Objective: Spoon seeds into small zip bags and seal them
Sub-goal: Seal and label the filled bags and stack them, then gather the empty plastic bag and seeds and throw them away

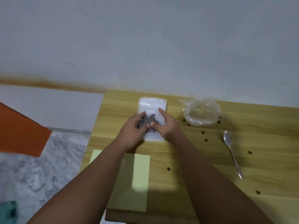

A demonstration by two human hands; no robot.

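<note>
A small clear zip bag with dark seeds inside lies on a stack of empty zip bags near the table's far edge. My left hand grips the filled bag from the left, fingers curled over the seeds. My right hand holds its right side, thumb meeting the left thumb at the bag's middle. A metal spoon lies free on the table to the right. A crumpled clear plastic bag sits at the back right.
Several loose seeds are scattered over the wooden table between the plastic bag and the spoon. Pale yellow paper sheets lie near the front left. The table's left edge drops to a marble floor with an orange box.
</note>
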